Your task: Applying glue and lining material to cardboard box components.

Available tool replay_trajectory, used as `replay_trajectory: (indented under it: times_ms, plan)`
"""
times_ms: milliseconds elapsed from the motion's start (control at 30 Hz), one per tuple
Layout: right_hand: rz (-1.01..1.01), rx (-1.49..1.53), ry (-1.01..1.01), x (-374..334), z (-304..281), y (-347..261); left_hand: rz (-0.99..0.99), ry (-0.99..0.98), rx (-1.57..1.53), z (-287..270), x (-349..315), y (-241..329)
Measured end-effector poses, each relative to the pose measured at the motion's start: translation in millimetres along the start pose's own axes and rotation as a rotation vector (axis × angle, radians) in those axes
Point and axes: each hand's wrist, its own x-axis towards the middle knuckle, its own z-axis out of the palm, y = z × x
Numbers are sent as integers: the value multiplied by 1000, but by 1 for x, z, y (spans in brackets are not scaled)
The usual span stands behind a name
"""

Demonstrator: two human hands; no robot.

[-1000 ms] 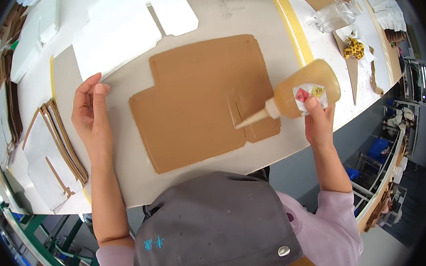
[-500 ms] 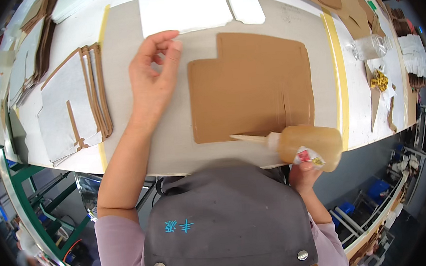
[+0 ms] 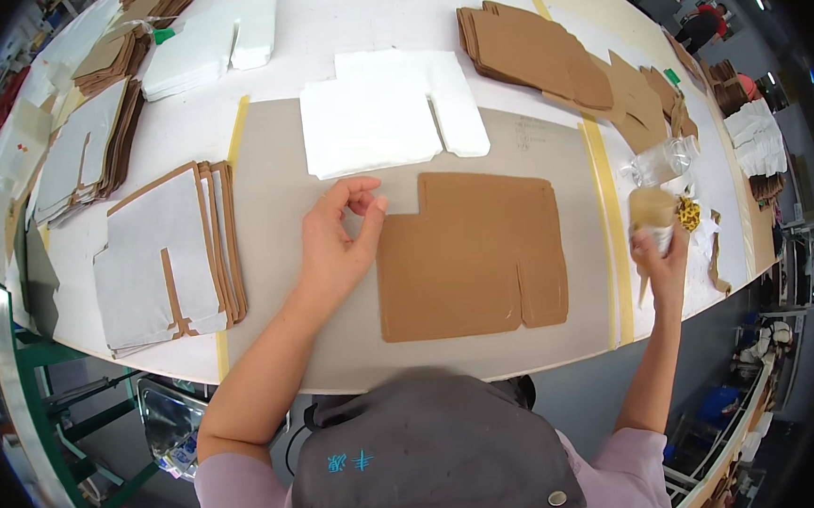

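A brown leather-like panel (image 3: 473, 259) with a notched corner and a slit lies flat on the grey mat in front of me. Shiny wet-looking lines run along parts of its edge and slit. My left hand (image 3: 341, 235) hovers beside its upper left, fingers loosely curled and apart, holding nothing. To the right, past the yellow tape, my right hand (image 3: 664, 260) grips a squeeze glue bottle (image 3: 651, 209) with amber contents, its tapered nozzle pointing down. A clear plastic jar (image 3: 662, 162) lies on its side just beyond the bottle. White notched sheets (image 3: 369, 120) lie beyond the panel.
Grey-faced panels with brown edges (image 3: 157, 262) are stacked at the left. Brown panels (image 3: 534, 52) are piled at the back right, and more white pieces (image 3: 199, 51) at the back left. A yellow-and-black patterned bundle (image 3: 688, 213) sits beside the bottle. Yellow tape (image 3: 610, 230) borders the mat.
My right hand has carried the glue bottle from the panel's near edge out to the right, turning its nozzle downward. The view has tilted farther up the table; my left hand keeps its pose.
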Motion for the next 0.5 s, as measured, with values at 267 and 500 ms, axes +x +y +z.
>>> replay_trajectory:
  times_ms: [267, 500]
  plan:
    - [-495, -399, -24, 20, 36, -18, 76, 231, 165, 5, 19, -16]
    - [-1159, -245, -554, 49, 248, -121, -102, 168, -154, -20, 23, -29]
